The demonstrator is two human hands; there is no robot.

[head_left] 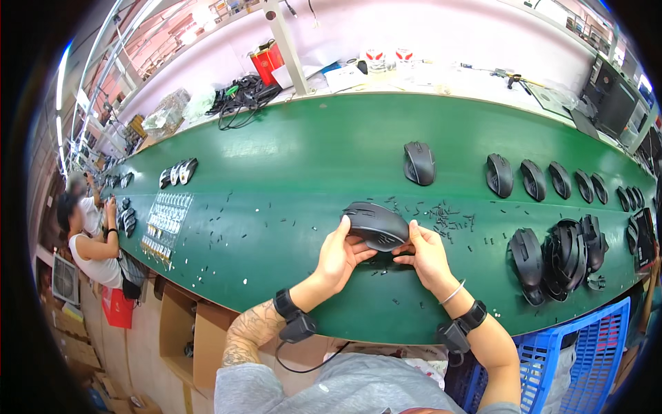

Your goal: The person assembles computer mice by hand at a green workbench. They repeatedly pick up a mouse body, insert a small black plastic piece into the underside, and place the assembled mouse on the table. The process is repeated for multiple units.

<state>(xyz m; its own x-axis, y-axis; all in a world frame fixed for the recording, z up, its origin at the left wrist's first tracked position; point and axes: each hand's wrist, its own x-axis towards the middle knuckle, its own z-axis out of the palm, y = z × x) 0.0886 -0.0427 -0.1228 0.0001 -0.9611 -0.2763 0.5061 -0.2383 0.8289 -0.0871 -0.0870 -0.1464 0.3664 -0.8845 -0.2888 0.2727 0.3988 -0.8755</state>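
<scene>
Between my two hands is a black computer mouse [376, 222], held just above the green bench and turned sideways. My left hand [339, 255] grips its left end, thumb on top and fingers curled beneath. At the other end my right hand [426, 254] pinches it between thumb and fingers. Small black plastic pieces [448, 219] lie scattered on the bench beyond and to the right of my right hand. Another black mouse [419, 164] rests farther back, apart from my hands. The underside of the held mouse is hidden.
A row of black mice [534, 179] runs along the right, with a pile of black mouse shells [567, 257] nearer me. Left are a sheet of small parts [165, 219] and several black-and-white mice [178, 172]. A blue crate [586, 366] stands at lower right; a co-worker [96, 248] sits far left.
</scene>
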